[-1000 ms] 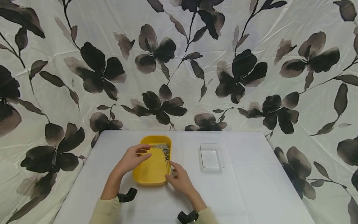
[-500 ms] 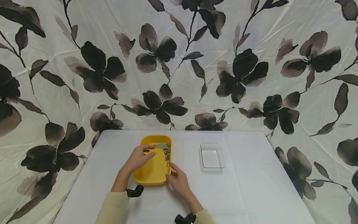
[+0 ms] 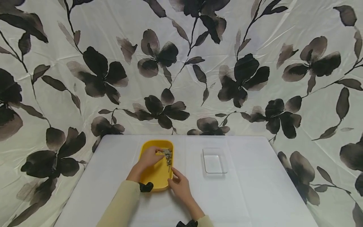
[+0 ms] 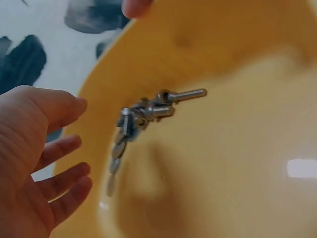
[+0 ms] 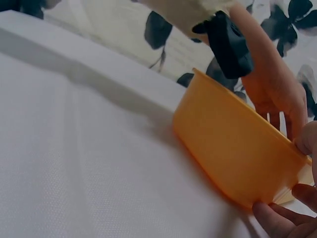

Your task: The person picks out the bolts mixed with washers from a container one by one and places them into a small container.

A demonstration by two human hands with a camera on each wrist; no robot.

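In the head view, a cluster of small silver metal bolts (image 4: 190, 93) and flat round silver metal discs (image 4: 118, 150) lies just right of the left hand (image 3: 148, 157). It sits inside the yellow plastic rounded-rectangular tray (image 3: 156, 178), strung out along the right wall, discs toward the top of the frame and bolts below. The left hand is nearer the discs; its fingers are spread and hold nothing visible. In the left wrist view a gap shows between fingertips and pieces, and the longest bolt points toward the right edge, away from that hand.

The right hand (image 3: 180, 186) is outside the tray, its fingertips at the right rim and lower wall, near the lowest bolt but with the wall between; whether it grips or merely steadies cannot be told.

In the head view the fingers partly cover the discs, and overlapping bolts are hard to count. The right wrist view cuts off most of the right hand and hides the pieces.
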